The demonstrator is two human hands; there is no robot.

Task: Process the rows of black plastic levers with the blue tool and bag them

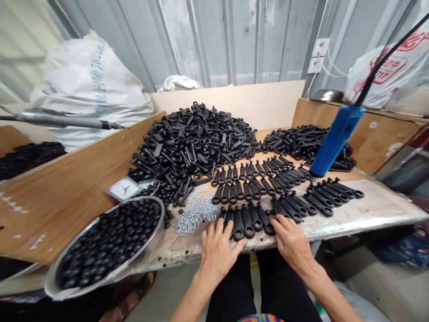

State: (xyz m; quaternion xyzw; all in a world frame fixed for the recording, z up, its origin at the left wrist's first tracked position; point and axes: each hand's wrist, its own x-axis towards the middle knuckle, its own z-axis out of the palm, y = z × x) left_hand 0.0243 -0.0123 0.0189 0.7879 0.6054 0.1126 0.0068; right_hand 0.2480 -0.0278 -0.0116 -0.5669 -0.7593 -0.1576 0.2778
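Observation:
My left hand (pixel 218 250) lies flat at the table's front edge, fingers spread, fingertips on the left end of a short row of black plastic handle parts (pixel 250 221). My right hand (pixel 291 239) rests at the right end of the same row, fingers stretched toward the parts. More rows of the same black parts (pixel 268 183) are laid out side by side behind. A heap of small silver screws (pixel 196 210) lies just left of the row. Neither hand holds anything.
A big pile of black parts (pixel 194 143) fills the table's middle, a smaller pile (pixel 301 141) sits at the right. A metal bowl of black round caps (pixel 107 241) overhangs the front left. A blue powered screwdriver (pixel 335 141) hangs over the right rows. White sacks (pixel 90 85) stand behind.

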